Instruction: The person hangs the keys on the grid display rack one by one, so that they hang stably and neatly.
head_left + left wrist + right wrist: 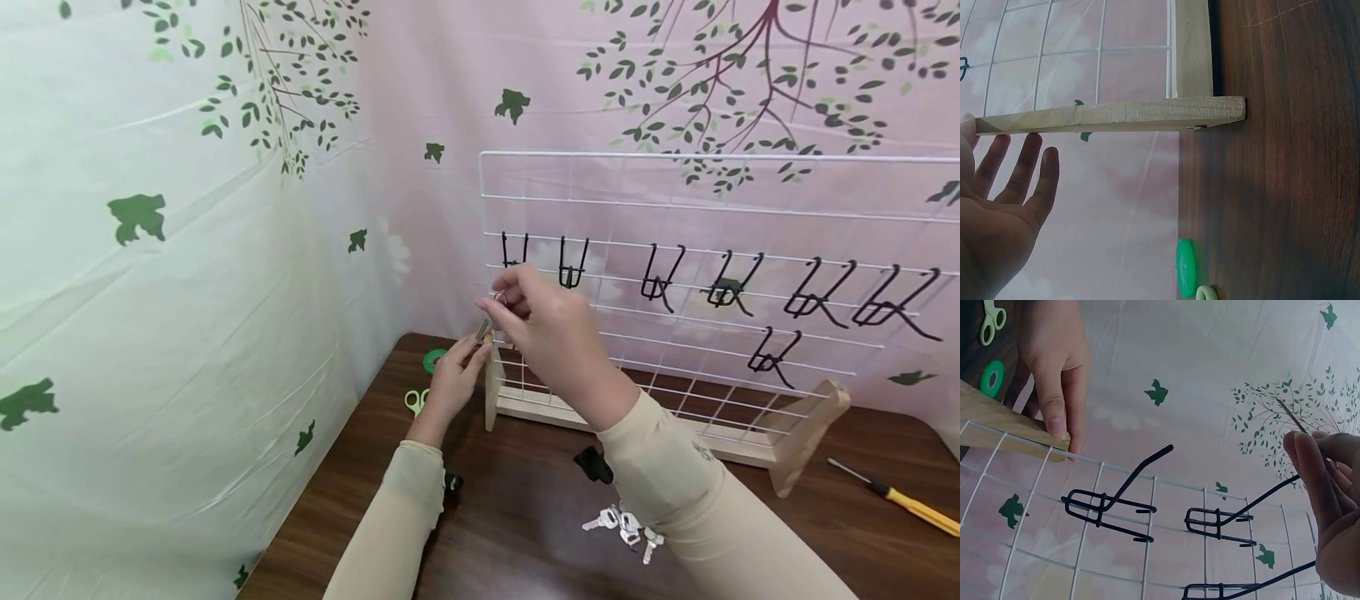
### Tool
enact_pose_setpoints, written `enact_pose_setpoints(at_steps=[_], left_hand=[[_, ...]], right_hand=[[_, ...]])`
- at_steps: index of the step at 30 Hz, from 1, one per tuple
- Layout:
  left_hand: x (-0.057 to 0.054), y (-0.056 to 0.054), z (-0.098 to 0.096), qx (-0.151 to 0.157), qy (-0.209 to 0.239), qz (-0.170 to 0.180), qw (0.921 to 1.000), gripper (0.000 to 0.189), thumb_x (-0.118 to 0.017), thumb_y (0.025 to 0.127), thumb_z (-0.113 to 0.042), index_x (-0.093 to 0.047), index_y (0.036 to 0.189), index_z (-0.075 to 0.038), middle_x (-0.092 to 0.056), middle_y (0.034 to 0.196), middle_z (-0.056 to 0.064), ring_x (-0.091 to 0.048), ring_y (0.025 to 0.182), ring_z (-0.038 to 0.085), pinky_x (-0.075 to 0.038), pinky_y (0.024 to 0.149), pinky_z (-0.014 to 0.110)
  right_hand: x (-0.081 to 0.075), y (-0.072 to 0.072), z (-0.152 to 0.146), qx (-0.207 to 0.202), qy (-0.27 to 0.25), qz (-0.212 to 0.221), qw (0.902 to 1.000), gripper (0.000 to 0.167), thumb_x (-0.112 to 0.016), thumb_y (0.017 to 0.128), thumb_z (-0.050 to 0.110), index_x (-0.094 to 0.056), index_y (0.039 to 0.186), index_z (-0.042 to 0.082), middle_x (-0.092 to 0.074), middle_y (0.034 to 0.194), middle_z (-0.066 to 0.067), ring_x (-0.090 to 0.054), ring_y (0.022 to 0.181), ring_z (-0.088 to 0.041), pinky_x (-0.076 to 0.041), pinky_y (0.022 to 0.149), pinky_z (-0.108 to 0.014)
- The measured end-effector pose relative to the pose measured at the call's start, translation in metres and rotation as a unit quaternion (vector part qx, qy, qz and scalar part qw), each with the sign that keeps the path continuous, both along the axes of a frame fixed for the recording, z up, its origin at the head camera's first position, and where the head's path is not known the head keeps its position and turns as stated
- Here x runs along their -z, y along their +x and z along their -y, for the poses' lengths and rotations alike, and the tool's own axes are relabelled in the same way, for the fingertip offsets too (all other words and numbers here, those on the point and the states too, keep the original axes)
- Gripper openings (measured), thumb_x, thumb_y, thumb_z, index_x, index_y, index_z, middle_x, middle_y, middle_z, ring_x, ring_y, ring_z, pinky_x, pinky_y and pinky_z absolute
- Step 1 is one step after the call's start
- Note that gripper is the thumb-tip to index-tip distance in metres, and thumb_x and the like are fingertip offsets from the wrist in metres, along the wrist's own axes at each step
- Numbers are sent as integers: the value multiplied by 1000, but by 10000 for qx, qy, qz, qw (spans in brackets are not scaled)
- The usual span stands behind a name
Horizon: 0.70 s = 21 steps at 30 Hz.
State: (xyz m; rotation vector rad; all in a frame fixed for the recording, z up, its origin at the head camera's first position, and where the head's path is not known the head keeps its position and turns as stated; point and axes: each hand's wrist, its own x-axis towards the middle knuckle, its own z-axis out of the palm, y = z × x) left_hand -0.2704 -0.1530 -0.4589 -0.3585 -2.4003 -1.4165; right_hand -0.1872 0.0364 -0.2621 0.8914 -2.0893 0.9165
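Observation:
My left hand (453, 383) pinches the top of a wooden end stand (492, 392) of a white wire grid rack (675, 333), thumb on one side and fingers on the other. Raised in front of the rack's left end, my right hand (551, 325) pinches a small key between thumb and fingertips, with a small ring at the fingers. The right wrist view shows this key (1290, 414) edge-on as a thin dark strip. Black wire hooks (657, 287) hang on the grid; the leftmost lies partly behind my right hand.
Several loose keys (628, 525) lie on the brown table (517, 517) by my right sleeve, close to a black object (594, 463). A yellow-handled screwdriver (911, 502) lies at right. Green tape (432, 359) and light green scissors (415, 402) lie at left.

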Motion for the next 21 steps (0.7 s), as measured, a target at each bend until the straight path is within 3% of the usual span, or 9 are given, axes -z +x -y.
enact_pose_setpoints(at_steps=[5, 9, 17, 21], left_hand=[[1, 1, 0, -3, -22, 14, 10000, 45, -58, 111, -42, -61, 154, -30, -65, 151, 7, -66, 136, 30, -59, 107, 52], [0, 1, 1, 29, -102, -50, 9999, 46, -57, 111, -42, -58, 155, -32, -63, 155, 5, -63, 141, 30, -57, 110, 53], [0, 0, 1, 95, -218, -234, 9994, 48, -58, 111, -37, -57, 156, -21, -62, 157, 4, -62, 143, 31, -58, 110, 53], [0, 0, 1, 98, -226, -223, 9994, 48, -58, 111, -38, -57, 157, -22, -62, 157, 4, -63, 141, 30, -59, 107, 52]], right_hand=[[-2, -3, 2, -71, -179, 416, 9990, 26, -79, 99, 18, -65, 113, 1, -80, 88, -7, -77, 70, -13, -63, 62, -27], [-3, -4, 4, 9, -213, 451, 9988, 26, -77, 101, 19, -63, 113, 1, -80, 88, -8, -77, 69, -13, -63, 61, -28], [3, -6, 9, 324, -207, 18, 9993, 25, -77, 101, 18, -62, 111, 1, -79, 84, -9, -76, 69, -18, -61, 60, -33], [7, -8, 11, 470, -200, -325, 9982, 25, -77, 101, 17, -62, 110, -1, -77, 82, -11, -75, 69, -21, -61, 60, -35]])
